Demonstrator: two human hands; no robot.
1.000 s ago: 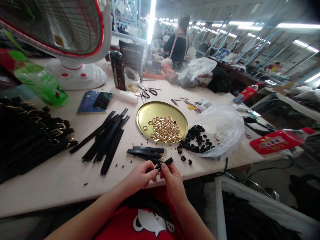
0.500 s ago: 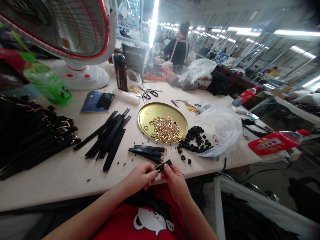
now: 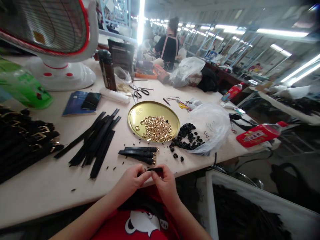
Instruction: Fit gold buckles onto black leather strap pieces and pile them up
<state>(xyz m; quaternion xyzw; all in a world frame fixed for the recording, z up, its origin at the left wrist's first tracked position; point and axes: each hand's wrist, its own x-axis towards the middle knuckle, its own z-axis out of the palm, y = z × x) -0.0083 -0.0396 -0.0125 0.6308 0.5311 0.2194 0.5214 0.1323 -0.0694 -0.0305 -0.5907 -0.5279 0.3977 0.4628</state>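
Note:
Between my hands, over the table's front edge, is a short black strap (image 3: 155, 169). My left hand (image 3: 135, 177) pinches its left end, where a small glint of metal shows. My right hand (image 3: 163, 181) grips the other end with thumb and fingers, hiding part of it. Just beyond lie several black straps with gold buckles (image 3: 138, 155). Farther back, a round gold tray (image 3: 135, 121) bears a heap of small gold buckles (image 3: 160, 128). Black loops (image 3: 187, 136) spill from a clear plastic bag (image 3: 212, 125) on the right. Loose long black straps (image 3: 97, 140) are fanned out at left.
A pile of buckled straps (image 3: 27, 143) and a fan (image 3: 62, 75) stand at left. Scissors (image 3: 141, 92), a phone (image 3: 91, 101) and a dark bottle (image 3: 107, 71) lie or stand behind. A red bottle (image 3: 258, 134) is at right, above a white bin (image 3: 212, 203).
The view has swung a little to the right, so the table things sit farther left. The strap in my hands has turned from slanting to nearly level, and my right fingers have curled round its end.

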